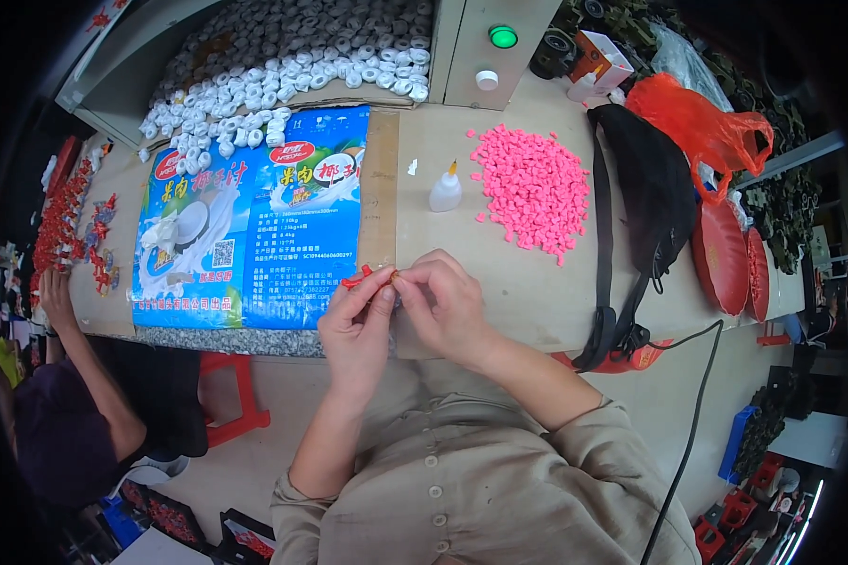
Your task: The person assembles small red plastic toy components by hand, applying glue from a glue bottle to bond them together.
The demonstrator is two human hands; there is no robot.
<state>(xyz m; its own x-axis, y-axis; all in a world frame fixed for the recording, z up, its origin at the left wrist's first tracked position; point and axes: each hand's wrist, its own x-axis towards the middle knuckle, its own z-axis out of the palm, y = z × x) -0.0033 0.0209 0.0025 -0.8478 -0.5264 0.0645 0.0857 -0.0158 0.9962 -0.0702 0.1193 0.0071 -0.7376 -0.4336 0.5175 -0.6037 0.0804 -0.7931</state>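
Over the table's front edge my left hand pinches a small red piece, whose exact kind I cannot make out. My right hand meets it there, its thumb and forefinger closed at the left fingertips; whatever lies between them is too small to name. Beyond the right hand stands a white squeeze bottle with an orange-yellow tip. A heap of small pink pieces lies to the right of the bottle. Left of my hands, a blue printed cardboard sheet covers the table.
Many white rounded pieces pile up at the back, spilling onto the cardboard. A black bag, an orange plastic bag and red oval trays are at right. A co-worker's arm reaches toward red pieces at left, near a red stool.
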